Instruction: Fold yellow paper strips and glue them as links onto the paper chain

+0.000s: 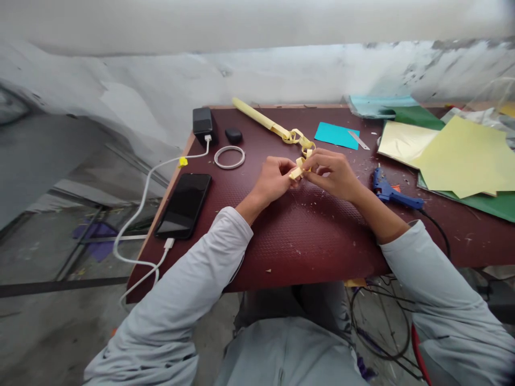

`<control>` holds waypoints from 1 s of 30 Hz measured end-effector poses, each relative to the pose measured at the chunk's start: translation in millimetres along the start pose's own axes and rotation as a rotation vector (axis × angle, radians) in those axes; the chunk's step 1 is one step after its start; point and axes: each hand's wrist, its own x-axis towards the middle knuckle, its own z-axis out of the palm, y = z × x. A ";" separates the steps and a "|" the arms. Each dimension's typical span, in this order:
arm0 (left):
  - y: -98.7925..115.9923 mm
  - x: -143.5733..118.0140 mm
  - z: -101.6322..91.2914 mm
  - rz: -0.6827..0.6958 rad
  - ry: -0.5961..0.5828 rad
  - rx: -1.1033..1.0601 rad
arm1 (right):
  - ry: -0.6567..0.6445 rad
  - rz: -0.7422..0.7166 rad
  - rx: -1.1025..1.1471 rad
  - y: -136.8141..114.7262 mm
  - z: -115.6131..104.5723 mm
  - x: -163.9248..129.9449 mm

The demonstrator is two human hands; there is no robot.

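A yellow paper chain (295, 136) of small loops runs from a long rolled yellow paper tube (257, 116) down to my hands. My left hand (274, 179) pinches the near end of the chain, a folded yellow strip, between thumb and fingers. From the other side my right hand (332, 170) grips the same chain, its thumb and fingertips closed close to the left ones. Fingers partly hide the loops held between the two hands. Both hands are just above the dark red table (281, 246).
On the left lie a phone (184, 206), a white cable (147, 187), a black charger (203, 124), a small black case (233, 135) and a tape ring (229, 157). To the right are a blue card (337, 134), a blade (359, 140), a blue glue gun (394, 194) and yellow sheets (470, 158).
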 end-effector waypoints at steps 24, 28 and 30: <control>-5.6 -2.7 -9.7 0.176 -0.147 0.376 | -0.472 -0.238 -0.221 -2.5 -23.6 2.4; -2.9 0.9 -18.8 0.215 -0.280 0.322 | -0.440 -0.224 -0.274 -2.1 -28.9 2.8; -3.4 2.1 -22.4 0.305 -0.333 0.418 | -0.440 -0.217 -0.288 -0.2 -31.2 3.2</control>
